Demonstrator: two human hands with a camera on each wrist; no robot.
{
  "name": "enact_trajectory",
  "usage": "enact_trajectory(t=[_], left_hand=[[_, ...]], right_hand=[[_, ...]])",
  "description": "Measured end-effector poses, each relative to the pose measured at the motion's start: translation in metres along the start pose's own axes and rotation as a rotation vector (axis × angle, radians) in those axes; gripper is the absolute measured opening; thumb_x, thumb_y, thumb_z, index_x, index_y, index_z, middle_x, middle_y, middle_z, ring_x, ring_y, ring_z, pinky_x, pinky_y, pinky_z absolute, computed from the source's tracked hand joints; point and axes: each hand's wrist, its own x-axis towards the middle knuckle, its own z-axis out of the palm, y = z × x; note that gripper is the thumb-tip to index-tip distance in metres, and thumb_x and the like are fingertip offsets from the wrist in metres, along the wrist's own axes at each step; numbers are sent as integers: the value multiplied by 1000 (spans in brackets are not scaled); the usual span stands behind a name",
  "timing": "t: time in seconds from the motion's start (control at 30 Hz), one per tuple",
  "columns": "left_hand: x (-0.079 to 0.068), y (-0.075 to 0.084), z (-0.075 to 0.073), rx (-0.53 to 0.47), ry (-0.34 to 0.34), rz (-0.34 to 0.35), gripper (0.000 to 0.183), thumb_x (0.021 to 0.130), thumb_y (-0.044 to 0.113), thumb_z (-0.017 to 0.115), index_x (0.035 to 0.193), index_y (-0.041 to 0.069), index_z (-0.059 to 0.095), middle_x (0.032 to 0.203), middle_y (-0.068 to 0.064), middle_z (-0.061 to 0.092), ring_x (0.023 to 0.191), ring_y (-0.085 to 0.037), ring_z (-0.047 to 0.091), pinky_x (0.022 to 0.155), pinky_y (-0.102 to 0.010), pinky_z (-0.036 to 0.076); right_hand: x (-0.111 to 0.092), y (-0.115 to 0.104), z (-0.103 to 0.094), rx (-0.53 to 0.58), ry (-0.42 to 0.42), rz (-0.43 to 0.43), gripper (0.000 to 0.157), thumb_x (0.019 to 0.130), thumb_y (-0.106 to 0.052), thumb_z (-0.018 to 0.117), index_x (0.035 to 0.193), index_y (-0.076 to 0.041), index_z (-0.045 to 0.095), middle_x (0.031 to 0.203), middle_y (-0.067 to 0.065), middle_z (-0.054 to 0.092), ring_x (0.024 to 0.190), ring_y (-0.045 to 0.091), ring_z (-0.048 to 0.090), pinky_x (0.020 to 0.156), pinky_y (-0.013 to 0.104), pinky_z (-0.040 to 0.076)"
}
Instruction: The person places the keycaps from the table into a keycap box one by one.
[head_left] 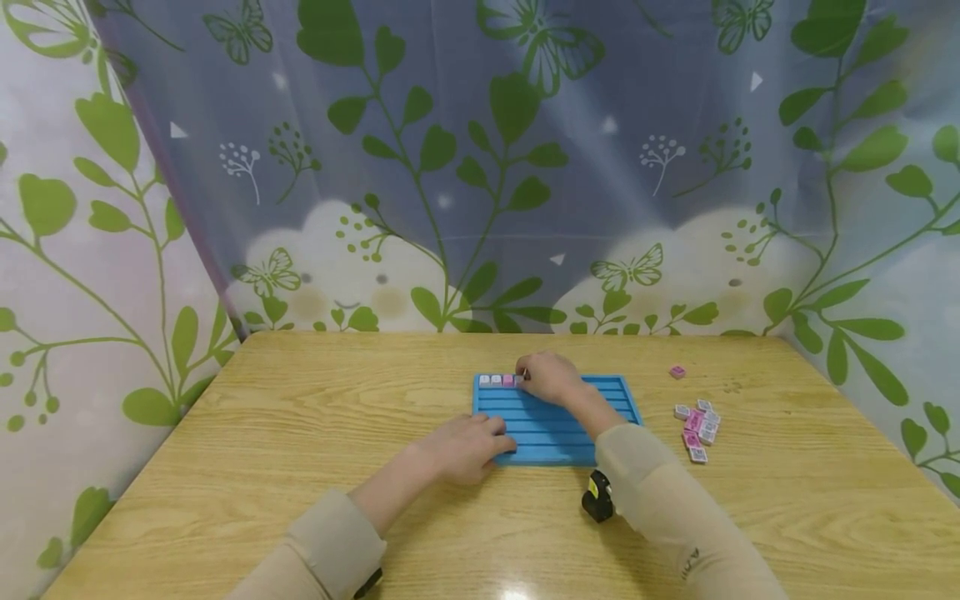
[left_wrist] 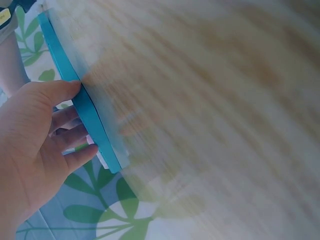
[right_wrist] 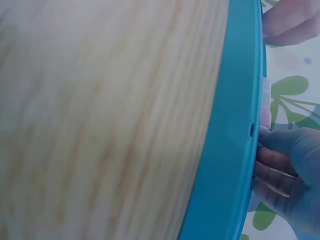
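A blue ridged tray (head_left: pixel 551 425) lies on the table. My left hand (head_left: pixel 467 446) rests at its near left corner; in the left wrist view that hand (left_wrist: pixel 42 132) has its thumb and fingertips against the tray's rim (left_wrist: pixel 92 117). At the far edge, my right hand (head_left: pixel 553 379) pinches a small tile (head_left: pixel 519 381) at the end of the top row, mostly hidden by the fingertips. Left of it in that row sit white tiles (head_left: pixel 491 380) and a pink tile (head_left: pixel 508 380). The right wrist view shows the right hand (right_wrist: pixel 292 170) beyond the tray's wall (right_wrist: pixel 227 120), next to a pink tile (right_wrist: pixel 266 117).
Right of the tray lies a loose cluster of white and pink tiles (head_left: pixel 701 427) with printed faces. One pink tile (head_left: pixel 678 372) lies apart, farther back. The wooden table (head_left: pixel 300 417) ends at a patterned cloth (head_left: pixel 480 167) behind it.
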Motion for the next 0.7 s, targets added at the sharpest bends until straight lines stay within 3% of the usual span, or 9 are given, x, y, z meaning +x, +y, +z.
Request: enact_trajectory(t=[0.23, 0.7], left_hand=[[0, 1, 2, -8, -8, 0, 34, 91, 21, 58, 125, 19, 57, 112, -1, 52, 100, -16, 50, 87, -31, 44], [2, 0, 1, -5, -5, -11, 32, 92, 22, 58, 124, 19, 58, 111, -1, 53, 97, -16, 50, 86, -29, 44]], right_hand=[[-4, 2, -5, 26, -55, 36, 35, 86, -17, 66, 118, -3, 60, 91, 9, 66, 83, 21, 62, 71, 36, 50], [-29, 37, -30, 83, -57, 61, 37, 86, -12, 64, 119, 4, 57, 89, 10, 64, 80, 23, 60, 71, 39, 49]])
